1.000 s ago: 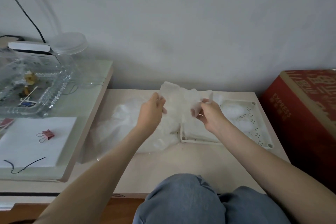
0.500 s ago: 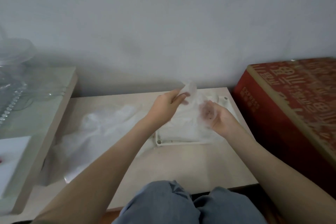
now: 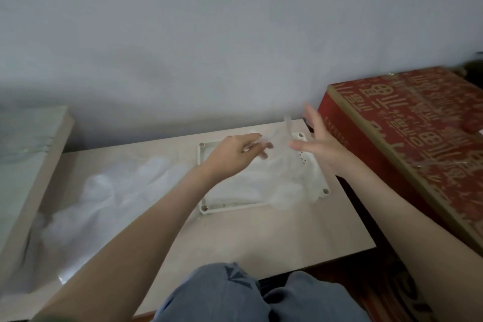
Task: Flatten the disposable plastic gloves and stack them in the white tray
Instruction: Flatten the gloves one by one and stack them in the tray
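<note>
A white tray (image 3: 202,192) with corner holes lies on the beige table, with clear plastic gloves (image 3: 243,191) lying in it. My left hand (image 3: 232,154) hovers over the tray's far side and pinches a thin clear glove (image 3: 281,138) at its fingertips. My right hand (image 3: 317,144) is held beside that glove with fingers spread and straight, just above the tray's right end. A loose heap of crumpled clear gloves (image 3: 104,204) spreads over the table left of the tray. The scene is motion-blurred.
A red cardboard box (image 3: 407,144) with gold print stands right of the table, close to my right hand. A higher shelf (image 3: 28,165) borders the table on the left. A grey wall rises behind. My knees in blue jeans (image 3: 235,295) sit at the table's front edge.
The view has swung right, so the shelf items are out of sight. My right hand has opened from the glove and spread its fingers. Both hands moved toward the tray's far right.
</note>
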Demonstrator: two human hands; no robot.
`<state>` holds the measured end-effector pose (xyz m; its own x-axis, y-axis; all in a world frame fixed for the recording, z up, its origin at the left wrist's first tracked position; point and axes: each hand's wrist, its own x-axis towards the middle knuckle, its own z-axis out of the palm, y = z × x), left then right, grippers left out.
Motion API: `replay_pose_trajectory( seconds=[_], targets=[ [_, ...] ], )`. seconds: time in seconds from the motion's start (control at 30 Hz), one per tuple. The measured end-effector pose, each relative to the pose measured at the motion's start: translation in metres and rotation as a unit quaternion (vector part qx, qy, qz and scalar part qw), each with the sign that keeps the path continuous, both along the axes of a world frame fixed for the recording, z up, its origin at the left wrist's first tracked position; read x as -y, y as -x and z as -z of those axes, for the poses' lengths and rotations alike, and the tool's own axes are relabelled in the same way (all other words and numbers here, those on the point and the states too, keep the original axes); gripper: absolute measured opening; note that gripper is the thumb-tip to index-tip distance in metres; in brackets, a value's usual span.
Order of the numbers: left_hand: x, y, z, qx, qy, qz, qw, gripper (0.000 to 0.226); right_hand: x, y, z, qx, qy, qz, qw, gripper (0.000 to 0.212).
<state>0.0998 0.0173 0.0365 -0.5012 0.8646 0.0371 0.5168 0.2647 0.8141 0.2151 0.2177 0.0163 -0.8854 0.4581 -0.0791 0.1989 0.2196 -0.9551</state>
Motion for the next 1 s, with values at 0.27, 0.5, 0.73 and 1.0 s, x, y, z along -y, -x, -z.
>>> replay_pose_trajectory(
  seconds=[0.27,0.5,0.73,1.0],
  targets=[
    [-0.001,0.006,0.001,0.029,-0.008,0.001,1.000,0.021,0.001,0.016,-0.020,0.108,-0.103,-0.119,0.982,0.022],
    [0.009,0.016,0.037,0.125,-0.005,-0.130,0.984,0.021,-0.009,0.022,-0.006,0.055,-0.051,-0.026,0.997,0.022],
    [0.013,0.027,0.078,0.149,0.055,-0.231,0.960,0.027,0.003,0.049,0.026,0.051,-0.149,0.065,0.985,0.021],
    [0.012,0.038,0.096,0.029,0.151,-0.218,0.964,0.026,0.029,0.053,0.058,0.104,-0.244,-0.014,0.964,0.063]
  ],
)
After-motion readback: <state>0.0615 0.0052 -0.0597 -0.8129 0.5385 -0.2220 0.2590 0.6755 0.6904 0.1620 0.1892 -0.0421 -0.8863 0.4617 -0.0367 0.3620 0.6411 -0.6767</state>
